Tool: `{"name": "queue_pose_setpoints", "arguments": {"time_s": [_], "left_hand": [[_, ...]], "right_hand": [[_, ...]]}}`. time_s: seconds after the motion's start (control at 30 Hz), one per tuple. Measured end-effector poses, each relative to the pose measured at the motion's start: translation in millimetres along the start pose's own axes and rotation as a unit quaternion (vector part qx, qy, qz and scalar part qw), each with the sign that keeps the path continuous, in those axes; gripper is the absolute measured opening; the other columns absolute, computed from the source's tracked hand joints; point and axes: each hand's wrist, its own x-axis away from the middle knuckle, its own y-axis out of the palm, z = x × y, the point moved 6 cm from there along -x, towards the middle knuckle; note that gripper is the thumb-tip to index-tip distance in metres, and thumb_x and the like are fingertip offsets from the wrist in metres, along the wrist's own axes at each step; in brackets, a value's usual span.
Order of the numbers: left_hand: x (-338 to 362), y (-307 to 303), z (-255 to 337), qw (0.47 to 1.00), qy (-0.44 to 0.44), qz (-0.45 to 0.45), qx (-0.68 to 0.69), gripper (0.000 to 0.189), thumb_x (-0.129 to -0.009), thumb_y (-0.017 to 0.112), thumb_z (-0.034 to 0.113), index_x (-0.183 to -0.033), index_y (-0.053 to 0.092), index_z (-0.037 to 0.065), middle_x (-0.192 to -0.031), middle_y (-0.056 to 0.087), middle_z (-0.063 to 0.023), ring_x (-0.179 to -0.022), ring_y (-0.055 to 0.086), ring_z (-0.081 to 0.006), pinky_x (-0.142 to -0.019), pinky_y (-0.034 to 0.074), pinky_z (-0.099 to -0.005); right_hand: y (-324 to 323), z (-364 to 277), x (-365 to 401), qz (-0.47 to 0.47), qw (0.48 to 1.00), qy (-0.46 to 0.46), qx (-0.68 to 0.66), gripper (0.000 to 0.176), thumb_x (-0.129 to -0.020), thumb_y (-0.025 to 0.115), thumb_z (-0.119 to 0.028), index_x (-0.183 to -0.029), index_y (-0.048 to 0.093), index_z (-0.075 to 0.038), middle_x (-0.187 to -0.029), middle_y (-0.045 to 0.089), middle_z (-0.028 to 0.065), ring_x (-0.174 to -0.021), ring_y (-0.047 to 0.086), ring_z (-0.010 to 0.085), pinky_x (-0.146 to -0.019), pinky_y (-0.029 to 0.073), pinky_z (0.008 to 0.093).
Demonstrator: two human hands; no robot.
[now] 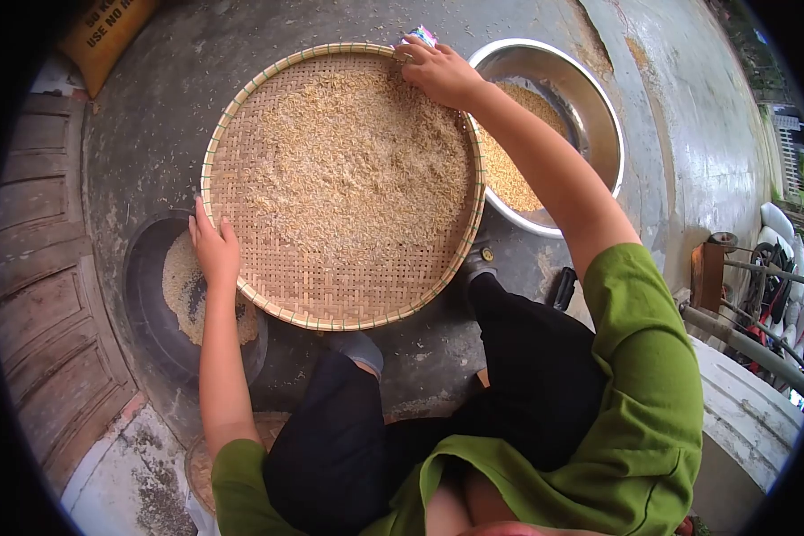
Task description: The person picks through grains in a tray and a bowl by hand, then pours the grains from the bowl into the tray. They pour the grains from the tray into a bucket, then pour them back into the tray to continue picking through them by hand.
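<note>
Head view, tray rim [366, 324] held, floor [268, 27] beyond

One left hand [216, 254] and one right hand [441, 73] are seen, two in all. One woven tray [330, 290] is shown whole. One steel basin [596, 112] and one dark basin [143, 286] are counted. Three lots of grain [348, 170] are found, one per vessel; the single grains are too many to be counted. One printed sack [107, 40] is partly shown, and two green sleeves [648, 330] are worn.
</note>
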Motion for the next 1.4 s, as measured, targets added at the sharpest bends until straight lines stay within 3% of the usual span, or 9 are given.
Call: {"name": "queue_pose_setpoints", "arguments": {"time_s": [0.33, 0.5, 0.63, 0.73, 0.8, 0.93, 1.13, 1.27, 1.4], "left_hand": [[0.5, -1.6, 2.3, 1.0, -0.014, -0.007, 0.004, 0.055, -0.085, 0.045, 0.017, -0.135, 0.023, 0.006, -0.129, 0.039, -0.0217, -0.125, 0.025, -0.0391, -0.102, 0.025, -0.0432], [0.8, -1.6, 0.8, 1.0, -0.007, -0.002, 0.005, 0.056, -0.085, 0.045, 0.017, -0.135, 0.023, 0.006, -0.13, 0.038, -0.0213, -0.125, 0.026, -0.0386, -0.102, 0.025, -0.043], [0.7, -1.3, 0.7, 1.0, -0.015, -0.005, 0.011, 0.056, -0.085, 0.045, 0.017, -0.135, 0.023, 0.007, -0.13, 0.038, -0.0213, -0.126, 0.025, -0.0384, -0.102, 0.025, -0.043], [1.0, -1.7, 1.6, 1.0, -0.014, -0.007, 0.012, 0.055, -0.086, 0.045, 0.017, -0.135, 0.023, 0.007, -0.13, 0.037, -0.021, -0.126, 0.025, -0.0386, -0.102, 0.025, -0.0431], [0.9, -1.3, 3.0, 1.0, -0.011, -0.006, 0.009, 0.055, -0.086, 0.045, 0.017, -0.135, 0.023, 0.006, -0.13, 0.037, -0.0209, -0.126, 0.025, -0.0388, -0.102, 0.025, -0.043], [0.7, -1.4, 2.8, 1.0, -0.005, -0.006, 0.01, 0.055, -0.085, 0.045, 0.016, -0.135, 0.023, 0.006, -0.13, 0.038, -0.0207, -0.125, 0.025, -0.0393, -0.102, 0.025, -0.0428], [0.5, -1.6, 3.9, 1.0, -0.005, -0.002, 0.012, 0.055, -0.085, 0.046, 0.016, -0.135, 0.023, 0.005, -0.13, 0.038, -0.0208, -0.125, 0.026, -0.0393, -0.102, 0.025, -0.043], [0.6, -1.5, 3.9, 1.0, -0.003, -0.003, 0.007, 0.055, -0.085, 0.046, 0.016, -0.135, 0.024, 0.005, -0.13, 0.037, -0.0208, -0.125, 0.026, -0.0393, -0.102, 0.026, -0.0431], [0.8, -1.0, 1.9, 1.0, -0.006, -0.002, 0.006, 0.056, -0.085, 0.046, 0.016, -0.135, 0.024, 0.006, -0.13, 0.037, -0.0211, -0.125, 0.026, -0.0392, -0.102, 0.026, -0.043]], "right_hand": [[-3.0, 8.2, 9.9, 0.064, 0.997, 0.018, -0.045, 0.012, -0.083, 0.049, -0.016, -0.088, 0.059, -0.012, -0.125, 0.043, 0.0066, -0.127, 0.03, 0.024, -0.095, 0.034, 0.0416], [-28.2, 24.7, 45.5, 0.116, 0.962, 0.136, -0.208, 0.009, -0.078, 0.06, -0.012, -0.085, 0.056, -0.009, -0.125, 0.043, 0.012, -0.121, 0.036, 0.032, -0.095, 0.037, 0.0395], [-13.9, 47.9, 93.4, 0.124, 0.943, 0.202, -0.233, 0.01, -0.077, 0.061, -0.013, -0.083, 0.055, -0.006, -0.123, 0.045, 0.0133, -0.117, 0.04, 0.0337, -0.092, 0.039, 0.0393], [17.8, 65.2, 133.0, 0.088, 0.952, 0.231, -0.182, 0.01, -0.077, 0.06, -0.013, -0.084, 0.056, -0.009, -0.118, 0.046, 0.0128, -0.108, 0.048, 0.0306, -0.087, 0.043, 0.0363], [41.7, 72.7, 150.0, -0.043, 0.942, 0.271, -0.19, 0.012, -0.076, 0.061, -0.013, -0.085, 0.055, -0.008, -0.112, 0.049, 0.0117, -0.097, 0.053, 0.0298, -0.082, 0.045, 0.0362], [41.5, 84.7, 150.8, -0.051, 0.938, 0.294, -0.176, 0.015, -0.076, 0.062, -0.014, -0.087, 0.054, -0.008, -0.105, 0.05, 0.0101, -0.09, 0.054, 0.0287, -0.078, 0.045, 0.0366], [-12.0, 59.1, 88.4, 0.11, 0.94, 0.233, -0.225, 0.017, -0.075, 0.061, -0.014, -0.092, 0.059, -0.009, -0.106, 0.052, 0.0092, -0.093, 0.055, 0.0282, -0.08, 0.045, 0.035], [-22.8, 32.5, 53.5, 0.117, 0.96, 0.16, -0.199, 0.016, -0.076, 0.059, -0.014, -0.091, 0.062, -0.01, -0.11, 0.052, 0.009, -0.099, 0.053, 0.0278, -0.084, 0.045, 0.0349], [-1.5, 20.6, 29.4, 0.044, 0.973, 0.117, -0.195, 0.016, -0.077, 0.056, -0.01, -0.091, 0.063, -0.013, -0.117, 0.048, 0.0082, -0.111, 0.047, 0.0265, -0.088, 0.042, 0.0381]]}}
